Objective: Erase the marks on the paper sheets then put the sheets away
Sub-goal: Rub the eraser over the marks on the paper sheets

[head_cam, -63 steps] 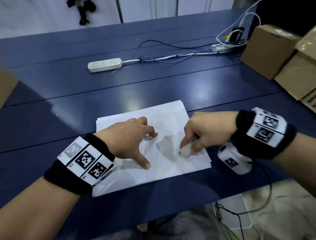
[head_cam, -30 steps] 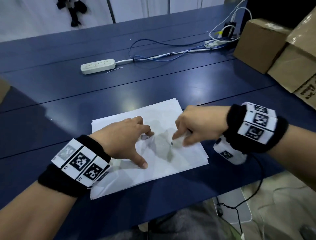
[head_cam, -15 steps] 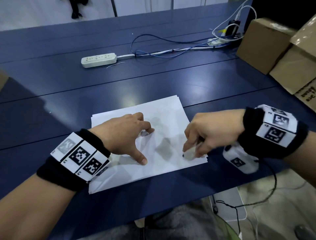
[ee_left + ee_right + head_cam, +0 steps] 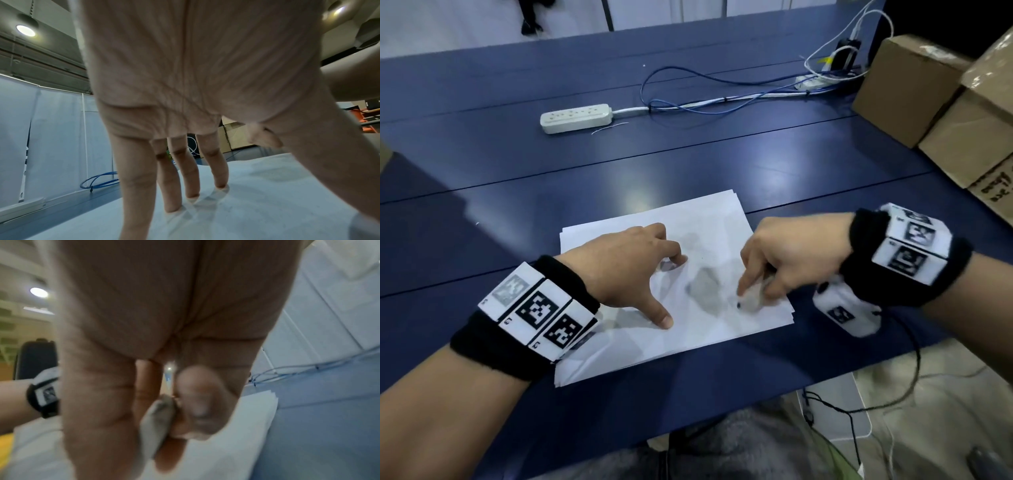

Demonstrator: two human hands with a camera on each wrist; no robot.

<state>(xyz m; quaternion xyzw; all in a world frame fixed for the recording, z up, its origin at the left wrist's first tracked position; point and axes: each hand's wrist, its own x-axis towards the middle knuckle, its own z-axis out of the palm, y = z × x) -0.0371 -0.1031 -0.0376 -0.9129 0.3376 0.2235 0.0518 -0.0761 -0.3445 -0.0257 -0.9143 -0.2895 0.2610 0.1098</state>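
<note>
Pressing down at the near edge of the blue surface (image 4: 722, 164), the left hand (image 4: 626, 270) spreads its straight fingers and thumb on the stack of paper sheets (image 4: 715, 222), fingertips (image 4: 192, 197) planted flat to pin the top sheet. Just to its right, the right hand (image 4: 787, 260) pinches a small grey-smudged eraser (image 4: 158, 417) between thumb and fingers, its tip touching the paper near the stack's right front corner; the right wrist view is blurred. A grey smudge (image 4: 705, 291) lies on the top sheet between the two hands; whether this is a mark or a shadow cannot be told. Judged from this, erasing is under way and no sheet has been put away. To do the step well, the pinning fingers should sit close beside the rubbed area, strokes should be short and run away from the held side, and pressure should stay light near the paper's edge, where a sheet may crease or slide off the stack. Farther back lie a white power strip (image 4: 575, 118) and blue cables (image 4: 688, 99); cardboard boxes (image 4: 914, 85) stand at far right.
</note>
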